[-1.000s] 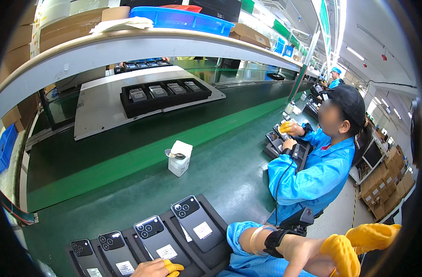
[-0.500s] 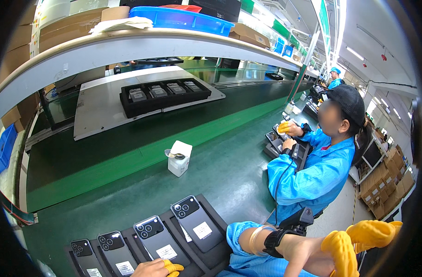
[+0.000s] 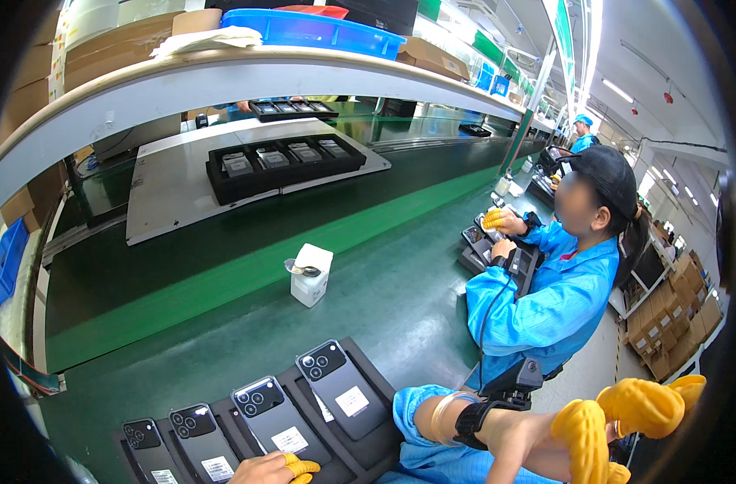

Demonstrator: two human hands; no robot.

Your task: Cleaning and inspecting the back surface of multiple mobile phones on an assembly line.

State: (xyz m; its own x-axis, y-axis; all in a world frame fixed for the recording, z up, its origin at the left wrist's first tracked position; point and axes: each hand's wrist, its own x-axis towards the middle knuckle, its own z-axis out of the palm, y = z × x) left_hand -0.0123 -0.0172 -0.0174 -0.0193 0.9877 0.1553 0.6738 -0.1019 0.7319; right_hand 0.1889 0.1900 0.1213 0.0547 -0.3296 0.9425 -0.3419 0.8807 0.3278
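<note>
A black foam tray [image 3: 348, 454] at the lower left holds several dark grey smartphones [image 3: 267, 407] with three-lens camera blocks and white labels. One phone [image 3: 344, 387] sits tilted in the right slot. My left hand [image 3: 267, 470], in yellow finger cots, is at the lower end of the third phone from the left. Its fingers are curled and pressed together; the lower edge cuts off the rest, and any object in them is hidden. To the right of the tray my right hand [image 3: 561, 444] is raised, yellow-covered fingers bent but apart, with nothing visible between them.
A white bottle [image 3: 310, 278] with a small metal dish on top stands on the green bench. A co-worker [image 3: 545, 306] in blue handles phones at the right. Beyond the belt, a second phone tray [image 3: 283, 181] lies on a grey board [image 3: 170, 194] under a shelf [image 3: 368, 71].
My right hand has shifted slightly left, and its fingers have moved a little. At the far back, another phone tray has come further into view beneath the shelf. My left hand stays put.
</note>
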